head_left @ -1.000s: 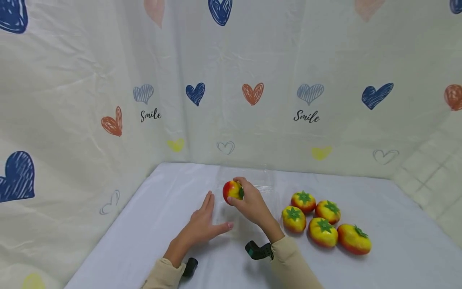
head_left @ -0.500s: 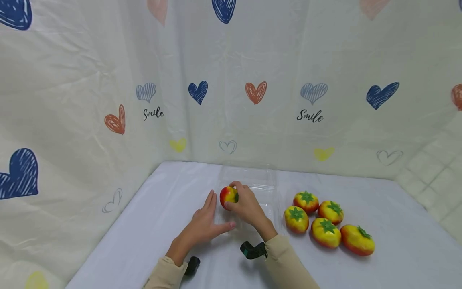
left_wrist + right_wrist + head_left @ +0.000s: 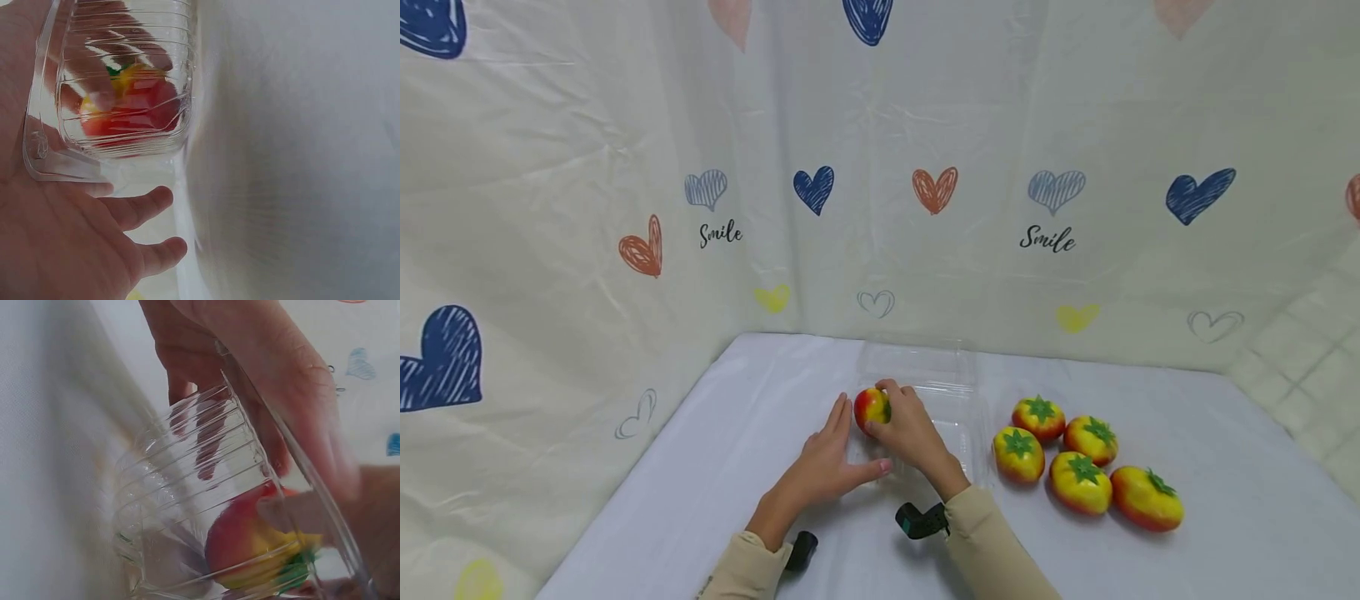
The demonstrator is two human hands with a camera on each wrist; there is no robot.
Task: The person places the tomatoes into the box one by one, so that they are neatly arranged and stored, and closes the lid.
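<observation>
In the head view, my right hand (image 3: 916,429) pinches a red and yellow persimmon (image 3: 867,408) with a green leafy top, thumb on the near side and fingers over the far side. The fruit is inside a clear plastic clamshell box (image 3: 958,437), at its left end. My left hand (image 3: 826,468) lies along the box's left side, fingers straight and thumb held out. Through the ribbed wall (image 3: 131,147) in the left wrist view, the red side of the fruit shows low in the box. The right wrist view has the persimmon (image 3: 240,540) behind the clear wall, fingers around it.
Several more persimmons (image 3: 1080,483) stand grouped on the white tablecloth (image 3: 1217,450) to the right of the box. The box's raised clear lid (image 3: 917,360) is at the back. A curtain printed with hearts (image 3: 880,250) hangs behind the table.
My right hand has moved the persimmon left and slightly down, into the left end of the box. The left hand stays by the box's side. The view has shifted slightly.
</observation>
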